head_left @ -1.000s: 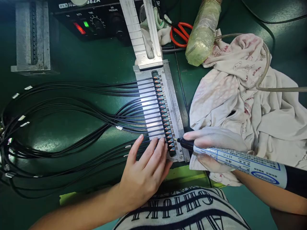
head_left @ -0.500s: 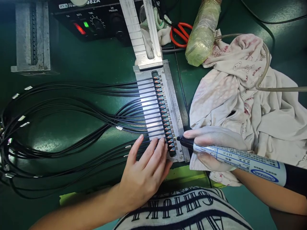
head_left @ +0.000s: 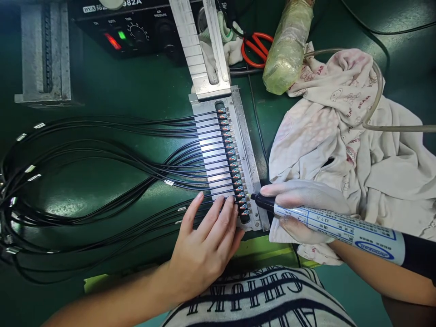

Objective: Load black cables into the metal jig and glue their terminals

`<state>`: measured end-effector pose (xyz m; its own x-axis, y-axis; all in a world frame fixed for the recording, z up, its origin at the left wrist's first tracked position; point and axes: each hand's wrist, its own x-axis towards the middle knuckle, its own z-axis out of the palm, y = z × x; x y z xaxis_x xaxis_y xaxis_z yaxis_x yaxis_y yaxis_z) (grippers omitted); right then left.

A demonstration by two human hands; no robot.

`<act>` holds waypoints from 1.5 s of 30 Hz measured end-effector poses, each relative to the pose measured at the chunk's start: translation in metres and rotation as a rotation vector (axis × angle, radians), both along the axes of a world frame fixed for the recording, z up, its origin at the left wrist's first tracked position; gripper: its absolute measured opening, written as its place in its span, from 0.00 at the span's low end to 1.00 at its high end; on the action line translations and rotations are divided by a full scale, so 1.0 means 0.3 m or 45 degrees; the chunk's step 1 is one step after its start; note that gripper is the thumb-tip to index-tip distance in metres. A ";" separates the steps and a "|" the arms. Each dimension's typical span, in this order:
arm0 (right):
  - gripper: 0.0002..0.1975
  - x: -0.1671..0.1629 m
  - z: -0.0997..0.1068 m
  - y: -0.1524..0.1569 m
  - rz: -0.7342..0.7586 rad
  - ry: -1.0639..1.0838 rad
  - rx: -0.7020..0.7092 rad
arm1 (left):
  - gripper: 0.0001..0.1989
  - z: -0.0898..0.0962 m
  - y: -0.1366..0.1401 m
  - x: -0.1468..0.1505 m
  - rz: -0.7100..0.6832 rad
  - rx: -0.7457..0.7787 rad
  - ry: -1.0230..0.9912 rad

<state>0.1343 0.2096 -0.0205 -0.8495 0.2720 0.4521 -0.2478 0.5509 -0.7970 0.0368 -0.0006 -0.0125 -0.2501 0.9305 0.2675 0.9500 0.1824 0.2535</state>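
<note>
A metal fixture [head_left: 211, 156] holds a row of black cables [head_left: 180, 159] side by side, their small connectors [head_left: 235, 163] with coloured wires lined up along its slot. Bare and spread, my left hand [head_left: 207, 240] rests its fingertips on the lower cables at the fixture's near end. My right hand [head_left: 306, 204], in a thin white glove, grips a glue syringe [head_left: 340, 229] with a pale blue printed label and black ends. The syringe's narrow tip [head_left: 252, 196] is at the connectors near the bottom of the row; whether it touches them I cannot tell.
A black dispenser controller [head_left: 143, 34] with red and green lights stands at the back. Beside it lie orange-handled scissors [head_left: 256, 50] and a film-wrapped roll [head_left: 289, 50]. A crumpled cloth [head_left: 323, 118] and a hose [head_left: 395, 127] lie right; another metal fixture [head_left: 63, 54] stands far left.
</note>
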 end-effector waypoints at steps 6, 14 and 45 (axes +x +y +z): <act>0.10 0.000 0.005 0.016 0.062 0.040 0.003 | 0.16 0.001 0.000 0.000 -0.003 -0.004 0.005; 0.11 0.005 0.014 0.035 0.149 -0.002 0.062 | 0.15 0.001 0.002 0.000 -0.008 0.002 0.005; 0.06 0.024 0.017 0.031 0.181 -0.039 0.216 | 0.14 0.006 -0.014 0.020 -0.080 0.022 -0.009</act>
<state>0.1415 0.2189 -0.0154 -0.8878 0.0710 0.4548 -0.3097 0.6389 -0.7042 0.0429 -0.0049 -0.0108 -0.1936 0.9397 0.2821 0.9575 0.1183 0.2629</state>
